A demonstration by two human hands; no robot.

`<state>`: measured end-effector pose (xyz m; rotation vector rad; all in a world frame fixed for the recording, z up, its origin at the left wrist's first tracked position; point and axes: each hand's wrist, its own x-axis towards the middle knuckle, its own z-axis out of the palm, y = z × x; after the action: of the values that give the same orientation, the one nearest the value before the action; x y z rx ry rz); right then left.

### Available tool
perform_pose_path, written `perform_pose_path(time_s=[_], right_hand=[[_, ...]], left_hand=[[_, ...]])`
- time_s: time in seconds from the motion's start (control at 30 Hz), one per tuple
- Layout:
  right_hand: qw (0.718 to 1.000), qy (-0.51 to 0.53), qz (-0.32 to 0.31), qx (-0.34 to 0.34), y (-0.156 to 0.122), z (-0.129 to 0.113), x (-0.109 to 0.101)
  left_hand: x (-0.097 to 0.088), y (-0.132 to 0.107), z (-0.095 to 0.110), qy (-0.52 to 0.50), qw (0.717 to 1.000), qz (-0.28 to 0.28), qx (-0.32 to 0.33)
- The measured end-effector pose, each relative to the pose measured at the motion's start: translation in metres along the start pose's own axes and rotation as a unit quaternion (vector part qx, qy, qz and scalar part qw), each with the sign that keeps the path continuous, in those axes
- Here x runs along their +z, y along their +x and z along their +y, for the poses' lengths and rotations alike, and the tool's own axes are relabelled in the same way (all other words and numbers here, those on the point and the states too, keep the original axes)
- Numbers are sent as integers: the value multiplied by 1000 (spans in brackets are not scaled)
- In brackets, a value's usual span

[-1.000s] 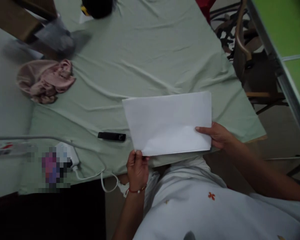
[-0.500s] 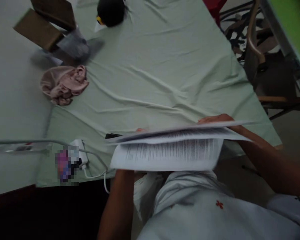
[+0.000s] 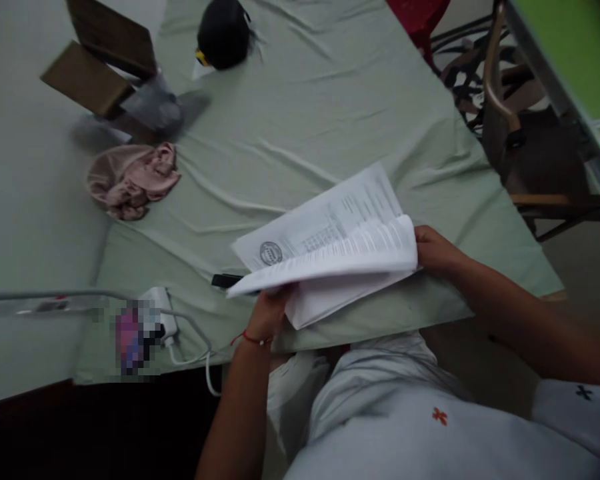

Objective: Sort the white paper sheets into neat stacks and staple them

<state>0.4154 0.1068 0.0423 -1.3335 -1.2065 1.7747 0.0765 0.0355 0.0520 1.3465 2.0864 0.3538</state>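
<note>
Your right hand [image 3: 433, 250] grips the right end of several thin printed sheets [image 3: 340, 257], curled and fanned, too overlapped to count. Your left hand [image 3: 271, 313] reaches palm-hidden beneath their lower left side; whether its fingers grip, you cannot tell. The sheets sit by the near edge of the wrinkled, green-clothed surface [image 3: 300, 100]. One slim black bar [image 3: 225, 281] pokes out at their left. One crumpled pinkish cloth [image 3: 135, 180] and, farther off, one rounded black object [image 3: 224, 37] lie along the left edge.
</note>
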Motion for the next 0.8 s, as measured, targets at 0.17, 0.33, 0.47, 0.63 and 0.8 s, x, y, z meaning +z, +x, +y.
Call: perform_pose_path(time_s=[0.17,0.33,0.47,0.63,0.8], right_hand=[[995,1,-7,95,0,-4,6],[997,11,-41,58,-4,-4,0],[999,28,1,16,-3,0,-5],[999,39,9,20,-2,0,-9],[997,70,30,24,-5,-2,-6]], left_hand=[[8,0,-7,-419,906,1,-58],[1,-2,-10,-521,849,-10,-90],[-3,-7,-8,-531,843,-63,-64],[4,-13,-3,-440,888,-120,-54],[6,-21,-4,-380,917,-121,2]])
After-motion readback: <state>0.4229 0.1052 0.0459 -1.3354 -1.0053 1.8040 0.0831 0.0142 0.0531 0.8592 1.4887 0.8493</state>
